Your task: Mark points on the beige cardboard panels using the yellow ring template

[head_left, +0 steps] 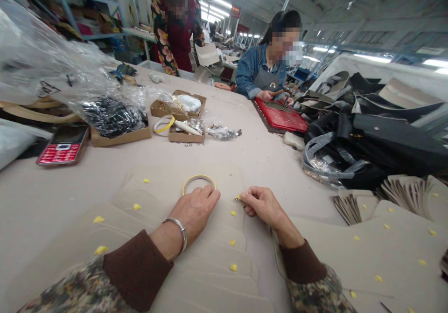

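Note:
My left hand [196, 210], with a metal bangle at the wrist, is closed on a narrow roll of yellow tape [199, 177] above the overlapping beige panels [164, 182]. My right hand [261, 205] pinches a small piece of yellow tape [239, 197] near the right edge of the top panel. A small shiny metal stud [236, 198] is at its fingertips; whether the tape touches the stud I cannot tell. Another metal stud [230, 174] shows farther up that panel. Several yellow tape bits [233, 213] are stuck along the panels' edges.
Beyond my hands stand cardboard boxes [187, 137] of small metal parts and another yellow tape roll [164, 124]. A red phone [63, 146] lies left. At right are a black bag [395, 140] and more taped panels [350, 252]. Two people are across the table.

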Available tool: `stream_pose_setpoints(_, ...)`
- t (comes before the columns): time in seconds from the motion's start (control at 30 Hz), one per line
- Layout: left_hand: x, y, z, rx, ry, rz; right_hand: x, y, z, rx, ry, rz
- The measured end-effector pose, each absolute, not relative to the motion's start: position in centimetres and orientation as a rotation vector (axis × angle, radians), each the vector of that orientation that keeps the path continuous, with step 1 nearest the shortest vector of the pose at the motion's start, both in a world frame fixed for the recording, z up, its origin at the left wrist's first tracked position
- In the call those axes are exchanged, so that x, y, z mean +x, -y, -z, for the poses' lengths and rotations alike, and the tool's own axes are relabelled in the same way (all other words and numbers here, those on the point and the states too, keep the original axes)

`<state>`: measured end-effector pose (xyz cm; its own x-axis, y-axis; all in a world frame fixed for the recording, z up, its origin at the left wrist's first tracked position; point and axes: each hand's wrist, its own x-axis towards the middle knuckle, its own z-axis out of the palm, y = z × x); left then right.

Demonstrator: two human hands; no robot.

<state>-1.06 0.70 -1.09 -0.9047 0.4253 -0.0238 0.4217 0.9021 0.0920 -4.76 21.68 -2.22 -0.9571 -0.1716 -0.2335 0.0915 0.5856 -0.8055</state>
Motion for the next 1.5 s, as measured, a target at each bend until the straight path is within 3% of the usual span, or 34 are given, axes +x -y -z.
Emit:
stream_pose_setpoints(0.5,-1.0,-0.8,1.3,0.666,-3.024,-0.149,-4.8,-20.6,1.9,-0.224,-2.862,1.005)
stream_pose_setpoints(0.73,-1.2,-0.6,1.3,0.716,-3.072,-0.174,-3.6,-21.2,2.4,-0.126,-2.817,1.140)
stream_pose_setpoints(0.9,-1.7,-0.3,1.3,0.773,-3.088,-0.238,-2.9,-20.0,2.1,-0.209,-2.987,0.937)
stream_pose_setpoints(1.27,-0.9,1.5,0.8,0.937,-3.081,-0.584,-2.9,-19.5,1.6,-0.326,-3.007,0.787)
stream_pose_setpoints(1.5,-1.2,1.8,1.4,1.199,-3.184,-0.960,-2.9,-21.8,0.9,-0.428,-2.510,1.074)
